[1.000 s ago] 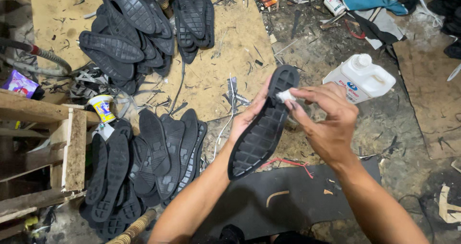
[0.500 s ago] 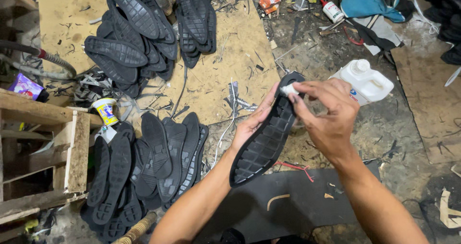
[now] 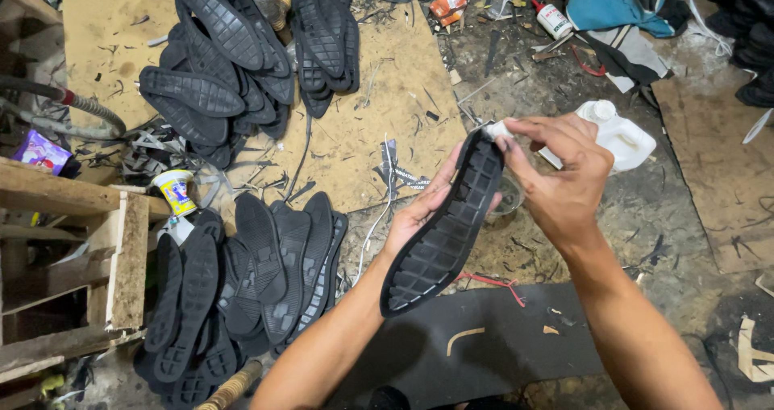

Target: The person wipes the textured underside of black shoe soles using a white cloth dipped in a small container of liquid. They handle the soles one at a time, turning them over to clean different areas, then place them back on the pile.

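The left hand (image 3: 423,212) cradles a black moulded rubber shoe sole (image 3: 443,233) from beneath, fingers curled around its edge, tread side facing up and its toe end tilted away from the person. The right hand (image 3: 564,176) pinches a small white wad of cloth (image 3: 496,128) between thumb and fingertips and presses it against the toe rim of that sole. Judging by where the wad sits, only the tip of the rim is being wiped, and the long sides look not yet reached. To the left of the left hand a heap of similar black soles (image 3: 242,289) lies on the floor beside a pale wooden crate (image 3: 121,257), and a second heap of black soles (image 3: 234,63) lies farther off on a tan cardboard sheet (image 3: 395,95). Just beyond the right hand stands a white plastic jug (image 3: 621,140), partly hidden by the fingers. A small printed paper cup (image 3: 175,192) sits near the crate. Nothing lies between the hands and the sole.
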{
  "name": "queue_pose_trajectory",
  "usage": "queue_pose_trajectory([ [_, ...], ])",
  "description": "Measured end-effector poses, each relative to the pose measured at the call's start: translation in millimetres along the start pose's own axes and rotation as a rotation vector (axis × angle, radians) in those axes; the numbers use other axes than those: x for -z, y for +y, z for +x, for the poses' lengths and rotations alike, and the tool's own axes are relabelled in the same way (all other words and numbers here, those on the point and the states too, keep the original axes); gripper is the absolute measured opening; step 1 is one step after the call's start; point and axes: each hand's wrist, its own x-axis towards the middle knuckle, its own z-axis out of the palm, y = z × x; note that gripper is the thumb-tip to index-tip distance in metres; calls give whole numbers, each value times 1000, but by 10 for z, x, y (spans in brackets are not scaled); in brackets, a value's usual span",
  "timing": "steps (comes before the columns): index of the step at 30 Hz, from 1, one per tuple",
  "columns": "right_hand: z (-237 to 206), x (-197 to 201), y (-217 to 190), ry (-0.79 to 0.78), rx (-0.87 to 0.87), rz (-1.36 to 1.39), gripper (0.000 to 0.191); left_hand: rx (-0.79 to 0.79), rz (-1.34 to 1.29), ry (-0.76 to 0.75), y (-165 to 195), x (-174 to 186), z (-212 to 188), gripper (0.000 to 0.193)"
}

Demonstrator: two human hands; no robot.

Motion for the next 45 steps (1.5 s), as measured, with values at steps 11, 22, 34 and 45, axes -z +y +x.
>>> queue_pose_trajectory([
  [11, -43, 105, 71, -50, 7, -47, 21, -36, 26, 33, 86, -43, 17, 76],
  [22, -266, 33, -117, -95, 27, -60, 19, -79, -10, -2, 176, 15, 7, 73],
  [34, -510, -81, -434, -217, 107, 33, 23, -182, -91, 60, 306, 72, 29, 63],
  [45, -523, -203, -433, -178, 134, 70, 21, -225, -209, 3, 362, 101, 71, 76],
])
